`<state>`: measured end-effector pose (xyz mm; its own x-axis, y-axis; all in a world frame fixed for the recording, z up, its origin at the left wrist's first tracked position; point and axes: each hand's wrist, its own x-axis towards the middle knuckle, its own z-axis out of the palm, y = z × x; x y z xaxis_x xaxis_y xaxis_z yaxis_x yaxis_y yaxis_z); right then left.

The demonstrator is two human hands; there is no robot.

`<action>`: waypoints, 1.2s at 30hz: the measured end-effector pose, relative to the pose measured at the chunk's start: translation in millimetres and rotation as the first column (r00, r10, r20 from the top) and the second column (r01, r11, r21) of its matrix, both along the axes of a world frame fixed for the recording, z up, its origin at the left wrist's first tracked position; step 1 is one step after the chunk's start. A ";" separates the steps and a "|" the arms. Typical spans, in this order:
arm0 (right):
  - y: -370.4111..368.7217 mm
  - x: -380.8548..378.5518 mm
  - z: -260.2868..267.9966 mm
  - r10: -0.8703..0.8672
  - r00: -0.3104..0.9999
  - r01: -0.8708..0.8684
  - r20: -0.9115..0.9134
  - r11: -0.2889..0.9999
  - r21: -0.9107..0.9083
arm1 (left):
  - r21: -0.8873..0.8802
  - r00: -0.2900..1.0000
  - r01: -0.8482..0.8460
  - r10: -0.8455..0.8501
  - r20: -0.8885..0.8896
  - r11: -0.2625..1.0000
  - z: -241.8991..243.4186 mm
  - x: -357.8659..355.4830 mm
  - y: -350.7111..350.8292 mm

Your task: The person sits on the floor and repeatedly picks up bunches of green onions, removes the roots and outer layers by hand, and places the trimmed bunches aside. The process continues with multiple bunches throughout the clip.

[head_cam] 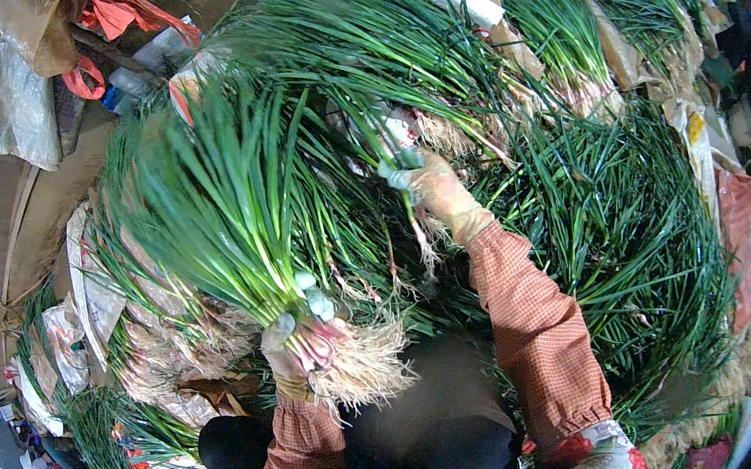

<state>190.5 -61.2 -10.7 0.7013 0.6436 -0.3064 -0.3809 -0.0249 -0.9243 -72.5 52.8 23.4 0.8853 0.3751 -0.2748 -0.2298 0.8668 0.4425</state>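
Note:
A thick bunch of green garlic plants point(246, 251), with long leaves, pinkish bulbs and pale roots, is in my gloved left hand point(291, 349), the fingers closed around the stems just above the bulbs. My gloved right hand point(437, 191), farther forward and to the right, grips a few garlic stalks point(420, 232), their roots hanging below it. Checked orange sleeves cover both forearms. Between the hands, loose garlic plants point(347, 238) lie with their roots towards me. A large tangled heap of green leaves point(609, 225) lies to the right.
More garlic bundles lie beyond the hands point(356, 31), at the upper right point(562, 32) and at the left point(177, 346), with sacking between some of them. A red plastic bag point(125, 11) and a pale sack point(24, 103) are at the upper left. A reddish sack point(743, 243) edges the right-hand heap.

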 end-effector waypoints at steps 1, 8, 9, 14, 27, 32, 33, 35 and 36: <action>6.7 -4.3 -4.7 0.155 0.984 -0.146 0.088 0.984 -0.099 | -0.017 1.000 0.010 -0.011 -0.008 1.000 -5.9 -8.1 6.5; -3.6 36.9 -11.6 0.331 0.812 0.097 0.481 0.736 -0.670 | 0.136 0.996 -0.052 0.061 -0.067 0.989 11.8 6.7 -4.7; 0.4 27.4 -5.3 0.418 0.805 0.041 0.421 0.669 -0.742 | 0.125 0.994 -0.045 0.057 -0.091 0.991 10.9 6.7 -1.5; 14.8 4.1 -30.7 0.533 0.778 -0.093 0.334 0.623 -0.777 | 0.174 0.980 0.043 -0.008 -0.199 0.984 9.6 47.8 -28.9; 8.2 -68.2 -68.3 -0.116 0.983 0.146 -0.145 0.966 0.212 | -0.165 0.972 0.148 -0.174 -0.158 0.975 -28.4 49.9 -37.3; 4.5 -80.3 -20.1 -0.021 0.708 0.305 -0.706 0.911 0.279 | -0.020 0.942 0.210 -0.208 -0.265 0.977 -37.9 34.0 -35.2; 0.5 -68.3 -22.1 0.052 0.825 0.178 -0.563 0.921 0.346 | 0.085 0.935 0.123 -0.087 -0.345 0.989 -27.1 43.6 -48.1; 14.5 -62.3 -26.2 -0.053 0.796 0.284 -0.603 0.912 0.295 | 0.027 0.949 0.148 -0.135 -0.285 0.989 -61.0 33.1 -38.5; 17.3 -60.9 -35.1 -0.081 0.764 0.355 -0.640 0.882 0.311 | 0.075 0.935 0.216 -0.184 -0.304 0.974 -55.0 36.5 -36.6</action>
<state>129.6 -43.9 -45.8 0.5985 0.6528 -0.4643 -0.7984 0.4383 -0.4129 -36.1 16.1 -31.5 0.8311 0.2394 -0.5019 0.0972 0.8261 0.5550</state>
